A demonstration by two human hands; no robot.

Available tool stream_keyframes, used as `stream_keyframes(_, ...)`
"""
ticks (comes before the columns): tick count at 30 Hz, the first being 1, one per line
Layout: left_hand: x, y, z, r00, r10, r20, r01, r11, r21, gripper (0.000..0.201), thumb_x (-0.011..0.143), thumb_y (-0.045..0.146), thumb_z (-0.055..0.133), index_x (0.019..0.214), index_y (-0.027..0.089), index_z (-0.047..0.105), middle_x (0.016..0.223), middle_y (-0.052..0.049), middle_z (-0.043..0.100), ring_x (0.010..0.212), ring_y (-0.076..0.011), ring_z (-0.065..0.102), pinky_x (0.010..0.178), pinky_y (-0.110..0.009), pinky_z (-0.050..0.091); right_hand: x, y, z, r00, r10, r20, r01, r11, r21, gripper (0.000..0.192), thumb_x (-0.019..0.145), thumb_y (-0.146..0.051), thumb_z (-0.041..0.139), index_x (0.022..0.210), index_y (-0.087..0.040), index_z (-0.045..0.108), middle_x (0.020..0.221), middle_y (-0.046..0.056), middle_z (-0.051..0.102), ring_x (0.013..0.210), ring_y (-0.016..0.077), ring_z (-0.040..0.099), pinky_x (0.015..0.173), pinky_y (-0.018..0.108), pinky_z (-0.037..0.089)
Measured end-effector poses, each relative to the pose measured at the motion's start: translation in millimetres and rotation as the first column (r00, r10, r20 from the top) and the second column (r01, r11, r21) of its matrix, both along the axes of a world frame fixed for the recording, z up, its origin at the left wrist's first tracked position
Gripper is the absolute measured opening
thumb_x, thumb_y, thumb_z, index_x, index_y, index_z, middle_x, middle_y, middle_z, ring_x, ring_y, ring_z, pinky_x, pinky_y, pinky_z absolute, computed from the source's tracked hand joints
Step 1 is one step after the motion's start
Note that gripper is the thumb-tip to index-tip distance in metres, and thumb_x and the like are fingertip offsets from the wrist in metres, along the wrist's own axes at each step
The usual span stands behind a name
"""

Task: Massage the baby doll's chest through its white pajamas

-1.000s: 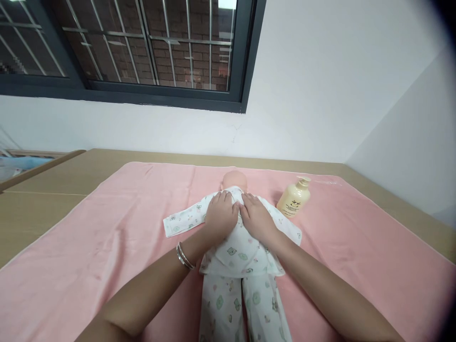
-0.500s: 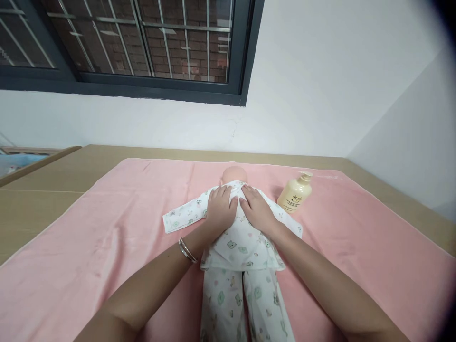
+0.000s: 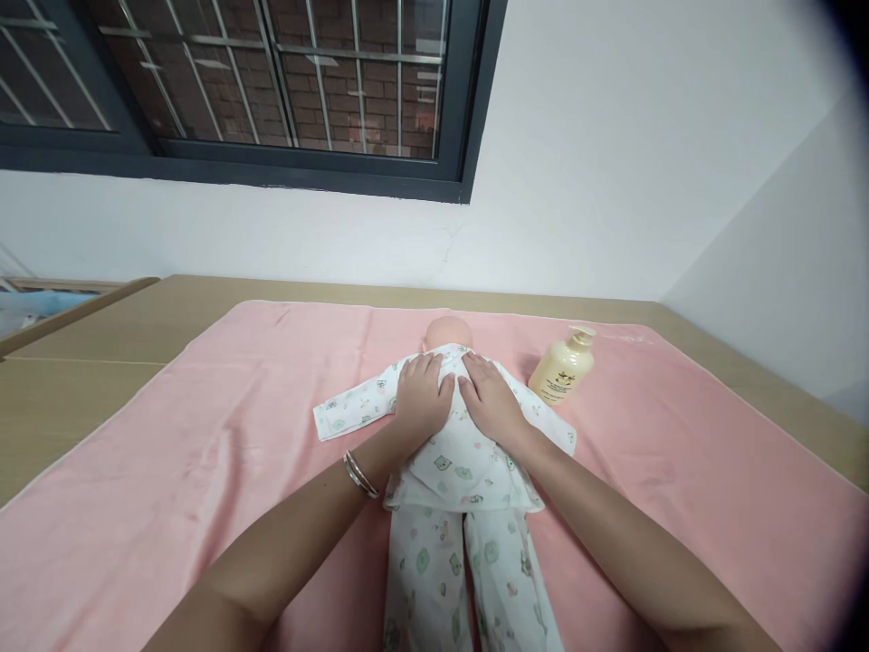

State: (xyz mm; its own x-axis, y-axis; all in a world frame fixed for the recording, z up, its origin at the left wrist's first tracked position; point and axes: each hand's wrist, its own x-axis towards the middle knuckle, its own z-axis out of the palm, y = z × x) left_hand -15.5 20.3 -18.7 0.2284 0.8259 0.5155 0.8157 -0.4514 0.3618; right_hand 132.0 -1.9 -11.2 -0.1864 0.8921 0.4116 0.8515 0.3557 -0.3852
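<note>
Left hand, right hand: flat on doll's shirt.

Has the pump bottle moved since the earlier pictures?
No. Against the dark window frame, the pump bottle keeps its place, below and right of the frame's lower corner.

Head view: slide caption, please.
Both bare hands rest on a bald doll's white printed top, over a pink cloth sheet.

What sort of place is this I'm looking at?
Probably an indoor baby-care or training room, though I can't be sure: a clothed doll lies on a pink sheet, near a pump bottle.
</note>
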Motion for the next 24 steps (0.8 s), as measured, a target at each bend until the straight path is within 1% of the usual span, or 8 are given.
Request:
stream_keyframes(4, -3, 3, 6.7, 0.997, -0.048, -0.057, 0.045, 0.998, -0.052, 0.038, 0.093, 0.032, 0.040, 0.126, 0.016, 0.053, 0.131, -0.012, 0.057, 0.123, -0.0265, 0.050, 0.107, -0.045, 0.034, -11, -16, 4.4, 0.997, -0.055, 0.051, 0.059, 0.995, -0.082, 0.055, 0.098, -0.031, 0.026, 0.143, -0.002, 0.036, 0.149, 0.020, 0.036, 0.141, 0.0281, 0.028, 0.116, 0.048, 0.023)
stream_keyframes(8, -5, 6, 11.0, 0.994, -0.053, -0.098, 0.047, 0.997, -0.064, 0.037, 0.094, 0.031, 0.040, 0.125, 0.014, 0.052, 0.131, -0.014, 0.058, 0.122, -0.0266, 0.051, 0.105, -0.045, 0.036, -17, -27, 7.7, 0.996, -0.046, 0.076, 0.055, 0.992, -0.112, 0.054, 0.097, -0.030, 0.028, 0.142, -0.003, 0.039, 0.150, 0.019, 0.036, 0.142, 0.0280, 0.026, 0.115, 0.046, 0.026)
stream_keyframes(11, -3, 0, 14.3, 0.988, -0.043, -0.151, 0.037, 0.998, -0.042, 0.038, 0.094, 0.028, 0.037, 0.126, 0.013, 0.051, 0.130, -0.014, 0.058, 0.124, -0.0269, 0.049, 0.105, -0.045, 0.035, -11, -18, 7.2, 0.999, -0.025, 0.036, 0.029, 0.994, -0.107, 0.052, 0.097, -0.031, 0.030, 0.142, -0.008, 0.040, 0.150, 0.016, 0.038, 0.141, 0.0265, 0.028, 0.115, 0.045, 0.028)
stream_keyframes(13, 0, -8, 18.1, 0.979, -0.031, -0.201, 0.026, 0.999, -0.027, 0.037, 0.094, 0.026, 0.035, 0.124, 0.012, 0.052, 0.126, -0.015, 0.060, 0.122, -0.0273, 0.051, 0.102, -0.044, 0.037, -3, -6, 5.9, 1.000, 0.007, 0.012, -0.006, 0.995, -0.097, 0.053, 0.096, -0.032, 0.030, 0.142, -0.007, 0.039, 0.149, 0.017, 0.038, 0.141, 0.0264, 0.030, 0.114, 0.047, 0.028)
stream_keyframes(16, 5, -27, 25.0, 0.952, -0.012, -0.306, 0.003, 1.000, -0.028, 0.035, 0.092, 0.022, 0.037, 0.117, 0.007, 0.057, 0.115, -0.020, 0.063, 0.113, -0.0309, 0.057, 0.092, -0.043, 0.044, 7, 12, 3.8, 0.999, 0.052, -0.006, -0.052, 0.995, -0.087, 0.053, 0.096, -0.033, 0.029, 0.141, -0.006, 0.040, 0.148, 0.018, 0.040, 0.139, 0.0260, 0.034, 0.114, 0.047, 0.028)
stream_keyframes(18, 8, -38, 29.2, 0.933, -0.002, -0.359, -0.014, 0.999, -0.042, 0.033, 0.089, 0.019, 0.040, 0.112, 0.004, 0.059, 0.108, -0.023, 0.064, 0.106, -0.0333, 0.059, 0.087, -0.044, 0.046, 10, 17, 3.1, 0.998, 0.063, -0.005, -0.063, 0.995, -0.082, 0.053, 0.097, -0.033, 0.028, 0.141, -0.006, 0.040, 0.147, 0.017, 0.041, 0.139, 0.0253, 0.035, 0.114, 0.046, 0.027)
stream_keyframes(21, 10, -46, 34.2, 0.935, 0.007, -0.354, -0.030, 0.998, -0.057, 0.030, 0.087, 0.018, 0.043, 0.107, 0.005, 0.062, 0.101, -0.021, 0.064, 0.101, -0.0330, 0.060, 0.086, -0.044, 0.047, 6, 11, 4.7, 0.999, 0.032, 0.030, -0.029, 0.997, -0.075, 0.053, 0.097, -0.031, 0.027, 0.140, -0.003, 0.041, 0.146, 0.019, 0.042, 0.138, 0.0266, 0.035, 0.115, 0.046, 0.026)
stream_keyframes(24, 8, -38, 37.0, 0.967, 0.012, -0.254, -0.026, 0.998, -0.055, 0.027, 0.090, 0.021, 0.040, 0.100, 0.010, 0.064, 0.095, -0.016, 0.066, 0.097, -0.0300, 0.061, 0.087, -0.044, 0.047, -3, -7, 10.4, 0.998, -0.013, 0.067, 0.016, 0.999, -0.049, 0.050, 0.097, -0.027, 0.027, 0.138, -0.005, 0.045, 0.143, 0.018, 0.047, 0.136, 0.0266, 0.039, 0.112, 0.045, 0.031)
